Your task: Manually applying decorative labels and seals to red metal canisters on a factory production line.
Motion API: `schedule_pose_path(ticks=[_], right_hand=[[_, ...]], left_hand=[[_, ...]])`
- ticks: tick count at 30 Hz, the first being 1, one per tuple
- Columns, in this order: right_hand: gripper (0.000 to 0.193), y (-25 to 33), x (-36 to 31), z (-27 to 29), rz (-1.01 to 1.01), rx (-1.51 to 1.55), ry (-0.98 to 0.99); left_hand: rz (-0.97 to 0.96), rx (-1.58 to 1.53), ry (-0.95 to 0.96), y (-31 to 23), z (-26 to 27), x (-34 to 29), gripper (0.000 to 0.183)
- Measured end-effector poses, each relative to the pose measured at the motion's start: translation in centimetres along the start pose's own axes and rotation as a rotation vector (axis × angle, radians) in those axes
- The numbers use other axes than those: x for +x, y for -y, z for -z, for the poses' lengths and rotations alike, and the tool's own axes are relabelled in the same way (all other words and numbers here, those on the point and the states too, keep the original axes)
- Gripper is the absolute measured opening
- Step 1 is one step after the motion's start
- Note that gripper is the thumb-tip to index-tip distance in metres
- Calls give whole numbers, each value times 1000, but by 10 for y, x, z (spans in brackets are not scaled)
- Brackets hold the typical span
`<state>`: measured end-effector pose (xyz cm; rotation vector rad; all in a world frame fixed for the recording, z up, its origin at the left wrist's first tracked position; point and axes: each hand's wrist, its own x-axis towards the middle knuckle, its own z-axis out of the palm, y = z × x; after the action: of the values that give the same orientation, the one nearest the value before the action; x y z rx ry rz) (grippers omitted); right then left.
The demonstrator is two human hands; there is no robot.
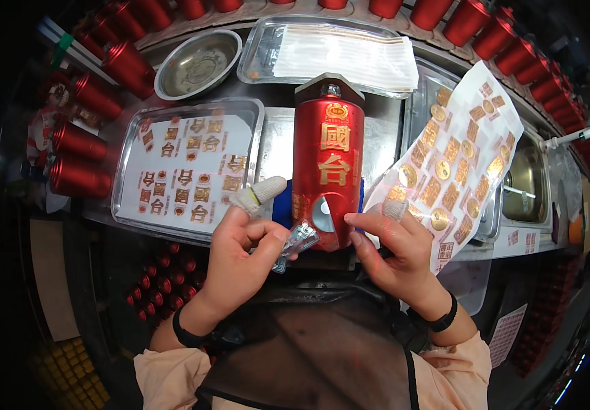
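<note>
A shiny red bottle (pixel 330 164) with raised gold characters stands before me, its dark cap pointing away. Low on its front sits a round silver-grey patch (pixel 323 214), part of it pale. My left hand (pixel 245 249) pinches a small shiny piece of clear film (pixel 299 240) with a silver-blue pattern, close to the bottle's lower left. My right hand (pixel 396 242) has its fingers curled, tips at the bottle's lower right side beside the patch. Whatever those tips hold is too small to make out. Each hand wears a white finger cot. Blue cloth shows beneath the bottle.
A white sheet of gold decals (pixel 469 154) slopes behind my right hand. On the left is a clear tray (pixel 259 130) of decals; farther back stand a metal bowl (pixel 165 80) and another tray (pixel 250 58). Red bottles (pixel 79 178) line the edges. A sink (pixel 524 184) lies right.
</note>
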<state>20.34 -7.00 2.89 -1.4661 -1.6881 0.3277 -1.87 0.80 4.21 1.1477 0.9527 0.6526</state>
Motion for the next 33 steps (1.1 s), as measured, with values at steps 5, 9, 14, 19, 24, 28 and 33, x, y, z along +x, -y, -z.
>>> schedule_pose_path(ticks=[5, 9, 14, 19, 24, 28, 33], right_hand=[[37, -3, 7, -5, 100, 13, -26], [46, -7, 4, -4, 116, -75, 98], [49, -7, 3, -2, 136, -59, 96], [48, -4, 5, -5, 138, 85, 46], [44, -1, 16, -7, 147, 68, 149], [43, -4, 14, -8, 150, 80, 161], [38, 3, 14, -4, 143, -20, 148]], left_hand=[[5, 0, -12, 3, 4, -1, 57], [-24, -40, -7, 4, 5, 0, 56], [-22, -33, -4, 6, 7, 0, 54], [-31, -70, -1, 6, 3, 0, 54], [-18, -42, 9, 8, 5, -1, 54], [-24, -32, 33, 6, 5, -1, 55], [-35, -49, 30, 5, 4, -1, 54]])
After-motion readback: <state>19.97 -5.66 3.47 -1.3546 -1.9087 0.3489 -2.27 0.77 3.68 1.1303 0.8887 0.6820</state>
